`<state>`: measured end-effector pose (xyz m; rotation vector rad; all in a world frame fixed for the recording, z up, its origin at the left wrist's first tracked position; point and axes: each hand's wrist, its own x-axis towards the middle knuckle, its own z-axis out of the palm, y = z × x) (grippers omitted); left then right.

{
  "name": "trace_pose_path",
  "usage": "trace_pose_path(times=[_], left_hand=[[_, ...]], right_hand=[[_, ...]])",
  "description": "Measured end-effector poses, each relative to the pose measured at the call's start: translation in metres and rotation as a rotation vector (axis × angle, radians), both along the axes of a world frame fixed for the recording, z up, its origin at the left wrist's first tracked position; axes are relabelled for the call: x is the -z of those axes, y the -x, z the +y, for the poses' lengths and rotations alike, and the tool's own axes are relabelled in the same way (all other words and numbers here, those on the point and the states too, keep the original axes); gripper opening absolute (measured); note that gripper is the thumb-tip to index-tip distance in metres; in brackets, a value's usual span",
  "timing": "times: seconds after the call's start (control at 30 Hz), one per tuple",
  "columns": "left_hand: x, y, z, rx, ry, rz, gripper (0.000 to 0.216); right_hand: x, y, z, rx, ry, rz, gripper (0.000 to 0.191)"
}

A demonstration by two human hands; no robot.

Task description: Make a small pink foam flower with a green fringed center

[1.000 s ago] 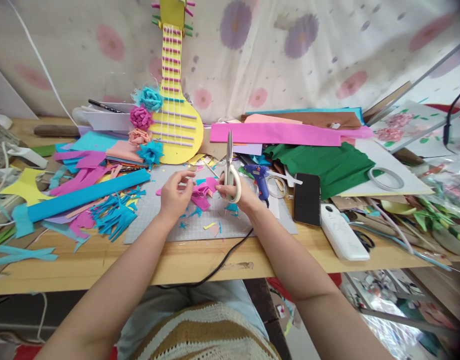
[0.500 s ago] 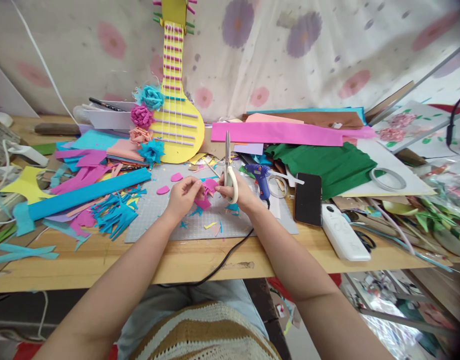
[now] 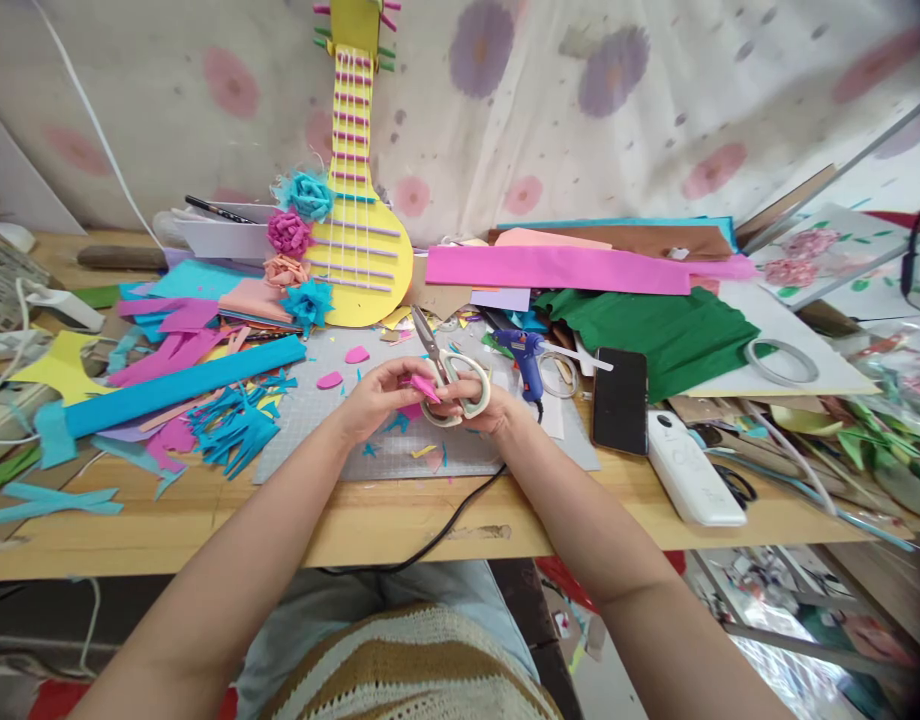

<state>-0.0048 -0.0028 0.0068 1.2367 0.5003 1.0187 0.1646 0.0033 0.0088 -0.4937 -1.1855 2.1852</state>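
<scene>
My left hand (image 3: 378, 399) pinches a small piece of pink paper (image 3: 424, 387) above the grey cutting mat (image 3: 317, 440). Close beside it, my right hand (image 3: 484, 400) has its fingers through the handles of white-handled scissors (image 3: 454, 372), whose blades point up and to the left. The right fingertips reach near the pink piece; whether they touch it I cannot tell. Two pink petal shapes (image 3: 356, 355) lie on the mat to the left of my hands. Blue and yellow scraps (image 3: 424, 451) are strewn below them, and more pink paper shows partly hidden under my fingers.
A yellow paper guitar (image 3: 362, 260) with paper flowers (image 3: 289, 232) leans at the back. Right of the mat lie a blue glue gun (image 3: 526, 358), a black phone (image 3: 620, 402) and a white power strip (image 3: 696, 470). Coloured paper strips (image 3: 182, 388) cover the left; a black cord crosses the front.
The scissors have tipped from upright to leaning left, and their handles have turned. My hands have come closer together, with the pink paper now folded or bunched in my left fingers.
</scene>
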Motion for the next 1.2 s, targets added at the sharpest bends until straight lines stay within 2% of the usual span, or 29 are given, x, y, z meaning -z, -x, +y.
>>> trace_pose_path(times=[0.1,0.23,0.4,0.47,0.57,0.67,0.73,0.9,1.07,1.2], left_hand=[[-0.001,-0.001,-0.001,-0.008,-0.021,-0.002,0.012],[-0.001,-0.003,-0.001,-0.13,0.064,-0.002,0.023],[-0.002,-0.003,0.003,-0.34,0.295,-0.007,0.024],[-0.003,-0.003,0.004,-0.376,0.353,0.014,0.023],[-0.003,-0.004,0.003,-0.33,0.391,0.052,0.025],[-0.001,-0.006,0.001,-0.248,0.363,0.078,0.027],[0.001,-0.008,0.0,-0.245,0.336,0.108,0.027],[0.005,-0.01,-0.001,-0.334,0.265,0.188,0.032],[0.004,-0.011,0.001,-0.422,0.27,0.203,0.037],[0.007,-0.01,0.003,-0.51,0.192,0.208,0.039]], right_hand=[[0.0,0.001,0.0,-0.002,0.008,0.009,0.033],[0.0,0.004,0.0,0.089,0.009,-0.053,0.034],[0.003,0.006,0.001,0.515,-0.179,-0.281,0.03],[0.003,0.006,0.002,0.613,-0.254,-0.376,0.031],[0.001,0.005,0.002,0.647,-0.305,-0.44,0.035],[0.001,0.006,0.002,0.688,-0.318,-0.466,0.039],[0.003,0.007,0.003,0.714,-0.337,-0.477,0.04],[0.006,0.009,0.005,0.733,-0.362,-0.489,0.043],[0.004,0.008,0.002,0.711,-0.368,-0.505,0.042],[0.004,0.008,0.001,0.72,-0.365,-0.536,0.042]])
